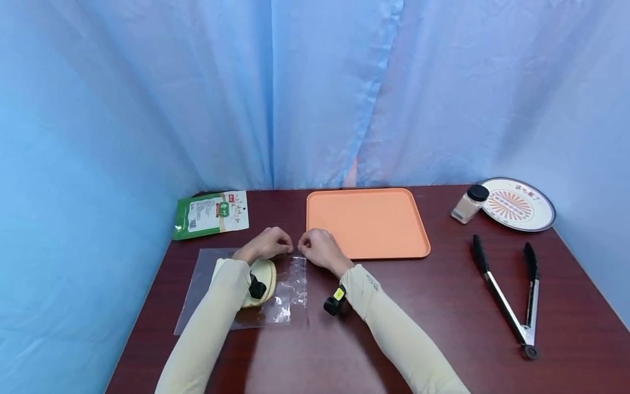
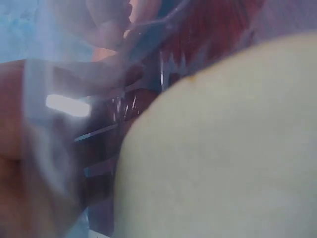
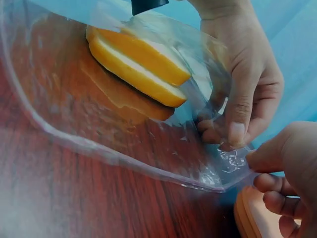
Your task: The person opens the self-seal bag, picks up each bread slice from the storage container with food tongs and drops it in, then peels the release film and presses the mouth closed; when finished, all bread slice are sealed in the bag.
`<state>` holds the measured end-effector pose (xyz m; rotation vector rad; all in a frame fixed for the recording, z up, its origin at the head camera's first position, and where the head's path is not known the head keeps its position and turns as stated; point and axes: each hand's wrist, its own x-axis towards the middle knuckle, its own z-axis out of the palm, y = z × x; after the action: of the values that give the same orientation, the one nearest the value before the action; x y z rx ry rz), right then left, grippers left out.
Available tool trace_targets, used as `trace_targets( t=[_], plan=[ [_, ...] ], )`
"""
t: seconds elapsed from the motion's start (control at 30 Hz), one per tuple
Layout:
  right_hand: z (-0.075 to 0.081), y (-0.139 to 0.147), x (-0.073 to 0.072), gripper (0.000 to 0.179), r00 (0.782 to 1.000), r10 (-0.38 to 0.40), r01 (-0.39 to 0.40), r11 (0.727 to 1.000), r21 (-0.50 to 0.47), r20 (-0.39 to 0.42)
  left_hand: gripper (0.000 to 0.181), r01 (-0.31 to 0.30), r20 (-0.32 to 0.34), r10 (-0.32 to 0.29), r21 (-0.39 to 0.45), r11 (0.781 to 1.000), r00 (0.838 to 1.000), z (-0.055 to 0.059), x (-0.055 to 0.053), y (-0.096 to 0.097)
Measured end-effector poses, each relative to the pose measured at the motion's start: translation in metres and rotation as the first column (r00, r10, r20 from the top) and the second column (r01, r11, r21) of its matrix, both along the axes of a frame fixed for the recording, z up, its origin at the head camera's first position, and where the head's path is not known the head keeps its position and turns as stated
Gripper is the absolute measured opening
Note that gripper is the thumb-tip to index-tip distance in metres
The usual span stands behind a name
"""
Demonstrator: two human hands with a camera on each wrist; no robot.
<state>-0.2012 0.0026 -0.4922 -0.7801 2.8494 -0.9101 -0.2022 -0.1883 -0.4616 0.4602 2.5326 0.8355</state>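
A clear plastic bag (image 1: 292, 290) lies on the dark red table, with pale, yellow-edged slices (image 3: 138, 69) inside; they look like bread, but their kind is not certain. My left hand (image 1: 268, 243) reaches over the bag and pinches its far corner by the mouth between thumb and fingers. Right beside it, my right hand (image 1: 322, 250) pinches the same corner, as the right wrist view shows. In that view the bag's long edge stands slightly raised off the table. The left wrist view is mostly filled by a pale slice, with film and fingers blurred behind it.
Behind the left hand lies a green and white pouch (image 1: 209, 215). An orange tray (image 1: 366, 221) sits just beyond the right hand. Farther right are a jar with a black lid (image 1: 470, 204), a patterned plate (image 1: 534, 210) and black-tipped tongs (image 1: 504, 301). Blue curtains (image 1: 315, 93) border the table.
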Motion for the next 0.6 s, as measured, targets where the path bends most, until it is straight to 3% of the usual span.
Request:
trace_targets(
  t=[0.23, 0.43, 0.6],
  plan=[
    [-0.002, -0.007, -0.003, 0.012, 1.0, 0.014, -0.014, 1.0, 0.013, -0.013, 0.016, -0.034, -0.051, 0.034, 0.01, 0.999, 0.998, -0.003, 0.004, -0.01],
    [-0.002, -0.011, -0.008, 0.011, 0.997, 0.049, -0.047, 0.998, 0.029, -0.061, 0.016, -0.075, -0.039, 0.076, 0.033, 0.997, 0.996, -0.005, 0.005, -0.015],
    [0.0, -0.012, -0.013, 0.012, 0.997, 0.054, -0.052, 0.998, 0.047, -0.046, 0.015, -0.091, -0.026, 0.092, 0.034, 0.995, 0.995, -0.005, 0.003, -0.012]
  ],
)
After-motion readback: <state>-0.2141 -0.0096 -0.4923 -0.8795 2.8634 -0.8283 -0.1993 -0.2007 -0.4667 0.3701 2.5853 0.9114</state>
